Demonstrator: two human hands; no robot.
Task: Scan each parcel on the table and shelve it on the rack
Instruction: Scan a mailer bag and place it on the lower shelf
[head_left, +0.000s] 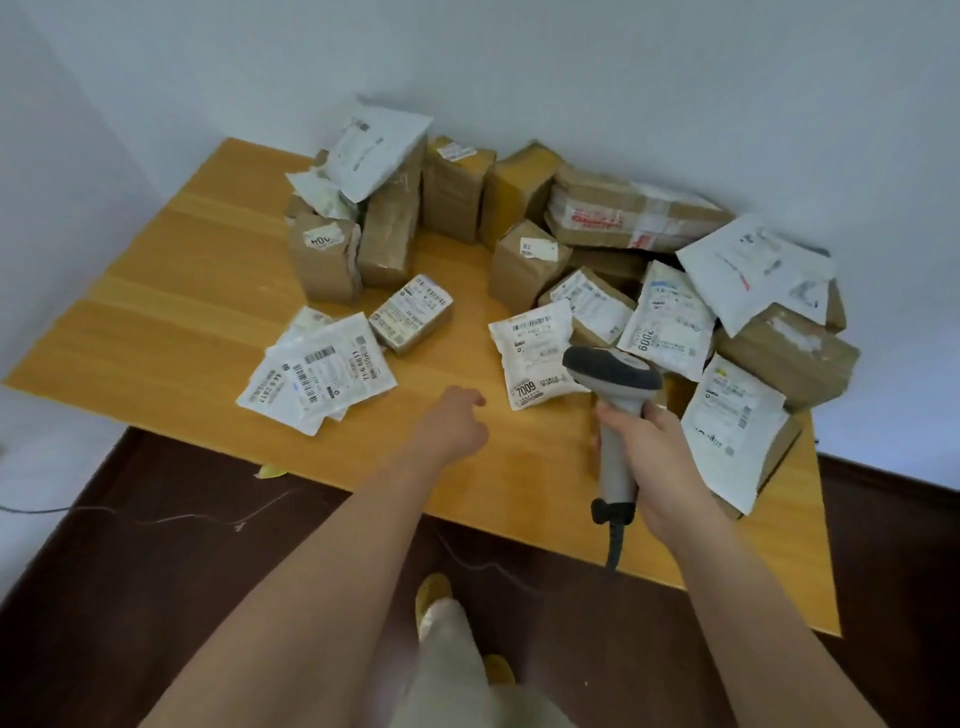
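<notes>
Nearest the camera, the right grip (655, 457) is wrapping its fingers round the handle of the grey barcode scanner (615, 415), holding it upright over the bench (171, 332) with its dark head pointing away toward the parcels. The left grip (457, 423) is hovering beside it above bare wood, fingers loosely curled and holding nothing. Just beyond the scanner's head, the white pouch marked 7009 (535, 361) is lying flat, label up, between the two grips and a little past them. Off to the left, well clear of the left grip, a fan of white mailers (319, 376) is lying overlapped, with a small brown box (410, 313) just behind it. To the right of the scanner, a large white mailer (730, 428) is draping over a carton at the bench edge. Farther back, the main pile of brown cartons (452, 192) and more white bags is crowding against the wall.
</notes>
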